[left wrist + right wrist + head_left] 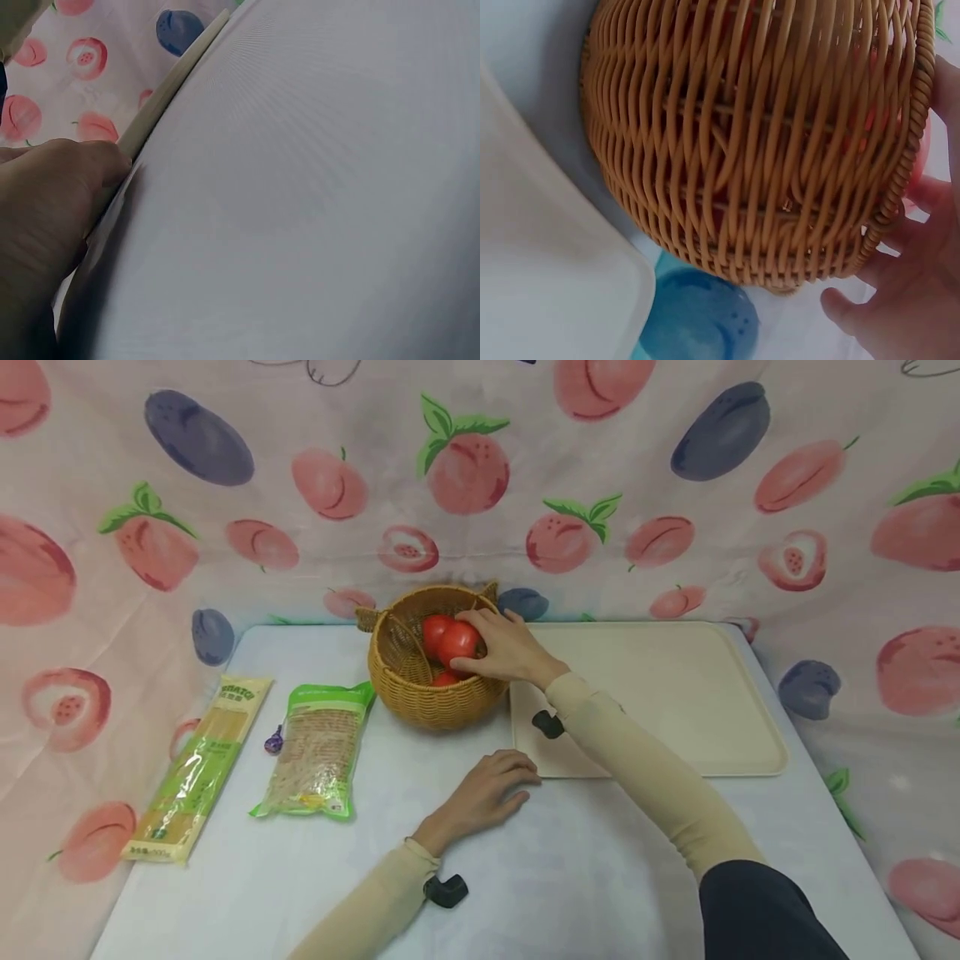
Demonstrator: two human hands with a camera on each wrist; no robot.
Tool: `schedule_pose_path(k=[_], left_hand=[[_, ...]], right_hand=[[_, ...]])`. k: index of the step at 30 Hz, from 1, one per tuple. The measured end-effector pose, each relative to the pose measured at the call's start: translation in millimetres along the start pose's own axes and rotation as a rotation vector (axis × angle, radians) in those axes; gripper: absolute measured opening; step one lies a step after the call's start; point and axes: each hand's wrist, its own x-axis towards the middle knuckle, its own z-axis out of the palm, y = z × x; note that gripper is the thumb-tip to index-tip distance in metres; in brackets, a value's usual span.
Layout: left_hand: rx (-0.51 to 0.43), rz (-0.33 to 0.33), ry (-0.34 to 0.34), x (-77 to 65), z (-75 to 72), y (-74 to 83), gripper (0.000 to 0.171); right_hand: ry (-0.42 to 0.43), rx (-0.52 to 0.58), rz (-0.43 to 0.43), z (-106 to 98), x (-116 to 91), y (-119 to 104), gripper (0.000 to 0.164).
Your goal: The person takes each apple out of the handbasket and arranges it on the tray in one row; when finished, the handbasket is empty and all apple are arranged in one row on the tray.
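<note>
A round wicker basket (442,714) with two small ear-like handles stands at the back middle of the table, several red tomatoes (437,633) inside it. My right hand (512,647) reaches over the basket's right rim and grips one tomato (457,645) between thumb and fingers. In the right wrist view, the basket's woven side (750,150) hides most of the tomatoes, and the right hand (915,277) shows at the rim. My left hand (480,793) lies on the table with relaxed fingers, touching the front-left corner of a cream tray (667,693).
Left of the basket lies a green-and-clear pack of brownish food (318,752), with a small purple wrapped candy (274,741) beside it. Further left is a long pack of noodles (198,768). A fruit-print cloth (480,543) hangs behind the white table.
</note>
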Motion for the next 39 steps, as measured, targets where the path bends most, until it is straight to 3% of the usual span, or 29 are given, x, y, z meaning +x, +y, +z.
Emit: schedule_pose_path(k=[14, 39], left_hand=[[-0.027, -0.093, -0.004, 1.7, 5.4, -1.8, 0.027], [-0.083, -0.103, -0.013, 1.3, 3.4, -1.4, 0.026]], right_hand=[[0.133, 0.117, -0.032, 10, 0, 2, 0.069], [0.316, 0.363, -0.026, -4, -11, 5, 0.065]])
